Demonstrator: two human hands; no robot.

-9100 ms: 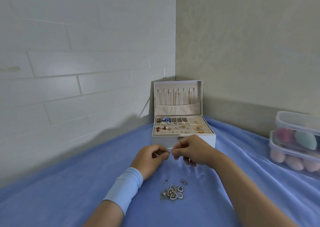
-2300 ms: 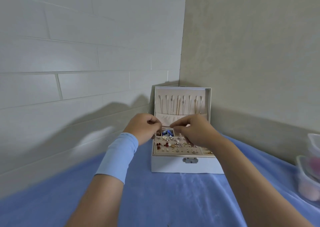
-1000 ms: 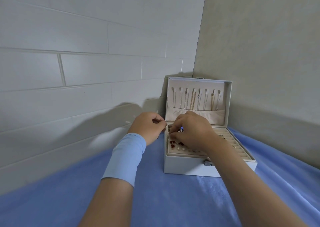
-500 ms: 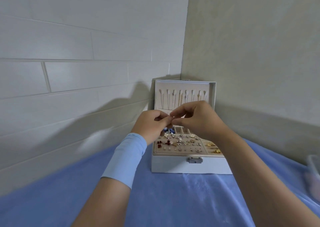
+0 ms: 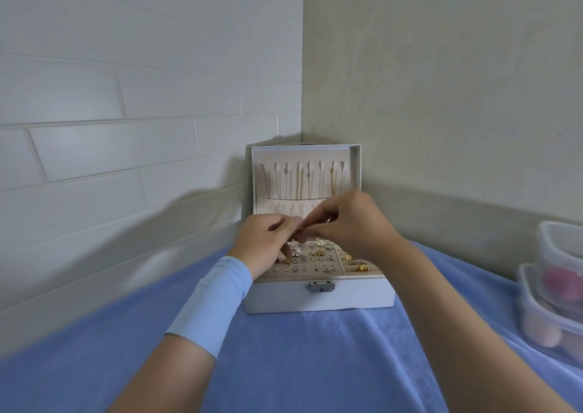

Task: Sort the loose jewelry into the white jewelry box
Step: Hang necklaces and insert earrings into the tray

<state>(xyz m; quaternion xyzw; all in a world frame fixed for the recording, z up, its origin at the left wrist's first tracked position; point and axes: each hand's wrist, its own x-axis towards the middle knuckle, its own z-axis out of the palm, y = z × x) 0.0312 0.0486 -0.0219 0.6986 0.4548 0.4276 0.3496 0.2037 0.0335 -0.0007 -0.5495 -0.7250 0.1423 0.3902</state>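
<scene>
Both hands have come up from the blue cloth (image 5: 284,365) to the open white jewelry box (image 5: 315,299) in the corner. Left hand (image 5: 265,240) and right hand (image 5: 350,223) meet over its stud tray (image 5: 304,270), fingertips pinched on a small piece I cannot make out. Placing is in hand, I'd say; next it needs seating in a free slot, gently.

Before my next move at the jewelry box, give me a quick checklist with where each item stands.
1. White jewelry box lid open and upright: ok.
2. Left hand and right hand above the stud tray: ok.
3. Piece pinched between the fingers: cannot tell, too small.
4. Bare spots in tray's front row: ok.
5. Loose pile in view: not ok, out of frame.
</scene>
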